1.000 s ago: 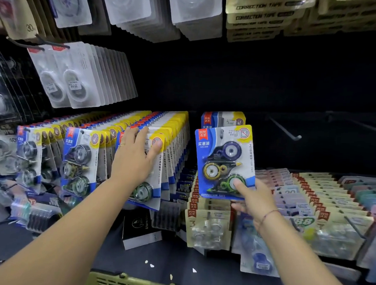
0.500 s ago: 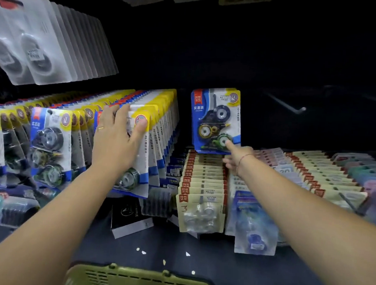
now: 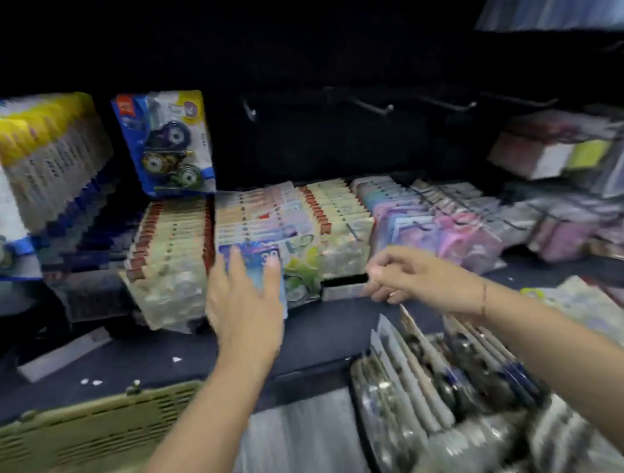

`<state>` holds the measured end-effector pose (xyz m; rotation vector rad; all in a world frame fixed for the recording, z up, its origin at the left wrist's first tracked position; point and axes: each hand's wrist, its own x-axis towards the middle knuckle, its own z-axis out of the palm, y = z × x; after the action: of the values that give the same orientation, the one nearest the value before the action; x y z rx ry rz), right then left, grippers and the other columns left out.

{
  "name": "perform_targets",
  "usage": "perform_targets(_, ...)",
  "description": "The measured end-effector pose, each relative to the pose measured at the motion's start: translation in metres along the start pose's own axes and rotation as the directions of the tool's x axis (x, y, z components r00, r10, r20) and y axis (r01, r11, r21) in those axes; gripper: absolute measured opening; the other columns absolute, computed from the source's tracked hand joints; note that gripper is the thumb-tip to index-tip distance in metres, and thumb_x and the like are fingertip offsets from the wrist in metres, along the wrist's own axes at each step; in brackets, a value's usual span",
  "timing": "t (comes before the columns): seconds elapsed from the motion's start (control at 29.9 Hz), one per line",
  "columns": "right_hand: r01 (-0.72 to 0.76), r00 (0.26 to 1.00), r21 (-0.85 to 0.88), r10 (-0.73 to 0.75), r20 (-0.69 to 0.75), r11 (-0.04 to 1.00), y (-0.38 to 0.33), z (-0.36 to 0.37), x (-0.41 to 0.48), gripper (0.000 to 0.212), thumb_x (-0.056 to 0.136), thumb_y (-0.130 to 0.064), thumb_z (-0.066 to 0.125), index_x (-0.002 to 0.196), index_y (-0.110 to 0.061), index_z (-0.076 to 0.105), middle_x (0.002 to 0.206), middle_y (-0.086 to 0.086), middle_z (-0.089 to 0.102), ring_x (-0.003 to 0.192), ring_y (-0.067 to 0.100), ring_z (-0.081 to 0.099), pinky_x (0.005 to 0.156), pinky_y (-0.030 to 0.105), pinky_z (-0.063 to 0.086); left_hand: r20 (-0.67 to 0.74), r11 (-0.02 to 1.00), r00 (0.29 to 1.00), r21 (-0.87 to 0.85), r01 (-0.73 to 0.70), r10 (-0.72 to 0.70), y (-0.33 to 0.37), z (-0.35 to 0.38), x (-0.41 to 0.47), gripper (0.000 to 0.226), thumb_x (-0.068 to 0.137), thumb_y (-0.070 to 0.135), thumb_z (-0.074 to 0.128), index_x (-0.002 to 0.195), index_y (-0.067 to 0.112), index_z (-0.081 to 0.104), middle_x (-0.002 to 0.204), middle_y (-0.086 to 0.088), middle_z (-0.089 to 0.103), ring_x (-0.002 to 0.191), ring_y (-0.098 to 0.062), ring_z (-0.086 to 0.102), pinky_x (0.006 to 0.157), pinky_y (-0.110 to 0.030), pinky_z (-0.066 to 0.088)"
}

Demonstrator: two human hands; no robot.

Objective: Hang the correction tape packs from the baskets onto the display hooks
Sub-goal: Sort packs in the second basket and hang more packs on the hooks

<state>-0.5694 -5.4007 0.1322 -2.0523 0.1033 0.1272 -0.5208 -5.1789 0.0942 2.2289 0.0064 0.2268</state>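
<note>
Frame heavily motion-blurred.

Correction tape pack (image 3: 166,143): flat blue card, yellow top-right corner, small red tag top-left. A clear moulded blister holds three round dispensers: purple, yellow, green. It hangs tilted at the back of the shelf (image 3: 319,332), left of centre. Print too smeared to read.

Left grip (image 3: 244,301): bare hand, fingers straight and spread apart, laid over the front of a blue-faced pack (image 3: 255,269) at the head of a mid-shelf row. The correction tape pack sits above and to the left, well apart from this grip.

Right grip (image 3: 399,278): bare hand, fingers loosely curled. It appears to hold nothing, though blur hides the fingertips. A thin cord is round the wrist. It lies further from the correction tape pack, toward the right side of the shelf.

Other stock:
- Dense blue-and-yellow packs (image 3: 45,154) at the left edge.
- Beige cards with red tags (image 3: 171,242) beside the left grip.
- Pastel pink and blue packs (image 3: 432,221) toward the right edge.
- Bare metal hook (image 3: 373,106) on the dark back panel.

Front edge, left corner: olive slotted plastic basket (image 3: 82,438). Front right corner: glossy blister packs (image 3: 423,371) standing on edge in a container.
</note>
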Motion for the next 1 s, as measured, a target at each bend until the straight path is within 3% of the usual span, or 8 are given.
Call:
perform_targets(0.1,-0.061,0.981,-0.090,0.043,-0.191,0.994,0.041,-0.041,-0.045,0.020,0.093,-0.021,0.063,0.102,-0.004,0.062,0.084,0.002,0.067,0.076,0.006,0.063,0.068,0.016,0.046,0.363,0.998,0.932,-0.041,0.045,-0.027,0.024,0.075,-0.073,0.071,0.104,0.055,0.033,0.162,0.017,0.017,0.169,-0.008,0.013,0.156,-0.020,0.009,0.124,-0.035,0.007)
perform_targets(0.2,-0.128,0.956,-0.163,0.078,-0.282,0.978,0.076,-0.063,-0.073,0.015,0.089,-0.018,0.069,0.097,-0.006,0.064,0.077,-0.005,0.061,0.065,0.001,0.055,0.058,0.005,0.040,0.547,0.992,0.835,-0.054,0.111,-0.064,0.031,0.125,-0.129,0.071,0.103,0.059,0.030,0.163,0.025,0.012,0.171,-0.001,0.007,0.157,-0.016,0.004,0.125,-0.036,0.006)
perform_targets(0.37,-0.185,0.970,-0.198,0.145,-0.197,0.963,0.110,-0.048,-0.072,0.029,0.086,-0.021,0.072,0.106,-0.003,0.061,0.091,0.001,0.061,0.088,0.016,0.058,0.090,0.031,0.048,0.623,0.996,0.777,0.046,0.071,-0.084,0.012,0.157,-0.149,0.072,0.105,0.058,0.026,0.163,0.025,0.000,0.171,0.000,-0.002,0.157,-0.016,-0.002,0.124,-0.037,0.010)
perform_targets(0.5,-0.290,0.957,-0.243,0.280,-0.077,0.926,0.123,-0.018,-0.047,0.059,0.089,-0.038,0.068,0.135,-0.011,0.043,0.135,0.004,0.049,0.125,0.019,0.050,0.110,0.039,0.038,0.640,0.998,0.767,-0.014,0.058,-0.036,0.003,0.160,-0.144,0.069,0.106,0.054,0.031,0.161,0.033,-0.004,0.171,0.004,0.002,0.156,-0.017,0.007,0.120,-0.036,0.020)
perform_targets(0.63,-0.451,0.884,-0.396,0.463,-0.073,0.800,0.136,-0.007,-0.022,0.072,0.092,-0.045,0.059,0.145,-0.004,0.031,0.143,0.014,0.045,0.127,0.028,0.048,0.103,0.034,0.039,0.642,0.989,0.764,-0.059,0.134,-0.066,0.001,0.160,-0.146,0.071,0.105,0.050,0.040,0.161,0.037,-0.003,0.170,0.004,0.013,0.155,-0.019,0.018,0.120,-0.037,0.024)
perform_targets(0.84,-0.494,0.869,-0.403,0.452,-0.202,0.771,0.150,-0.030,-0.025,0.016,0.100,-0.029,0.053,0.103,-0.015,0.058,0.108,0.002,0.058,0.116,0.024,0.048,0.089,0.028,0.036,0.663,0.980,0.739,-0.042,0.196,-0.120,0.001,0.161,-0.145,0.074,0.104,0.048,0.045,0.162,0.035,0.001,0.167,-0.002,0.023,0.152,-0.024,0.025,0.120,-0.039,0.025)
perform_targets(0.94,-0.536,0.843,-0.393,0.456,-0.285,0.747,0.149,-0.041,-0.034,0.049,0.103,-0.026,0.046,0.147,-0.004,0.038,0.150,0.015,0.041,0.138,0.031,0.039,0.104,0.030,0.033,0.663,0.973,0.736,-0.047,0.224,-0.137,0.002,0.163,-0.144,0.072,0.105,0.045,0.045,0.162,0.033,0.004,0.167,-0.002,0.025,0.152,-0.025,0.025,0.123,-0.042,0.025)
perform_targets(1.0,-0.523,0.846,-0.380,0.409,-0.343,0.763,0.153,-0.049,-0.039,0.043,0.103,-0.021,0.045,0.141,0.000,0.044,0.143,0.020,0.048,0.132,0.033,0.044,0.101,0.034,0.035,0.659,0.971,0.739,-0.058,0.232,-0.138,0.002,0.164,-0.144,0.071,0.105,0.044,0.045,0.162,0.034,0.005,0.166,-0.002,0.028,0.149,-0.027,0.029,0.120,-0.045,0.030)
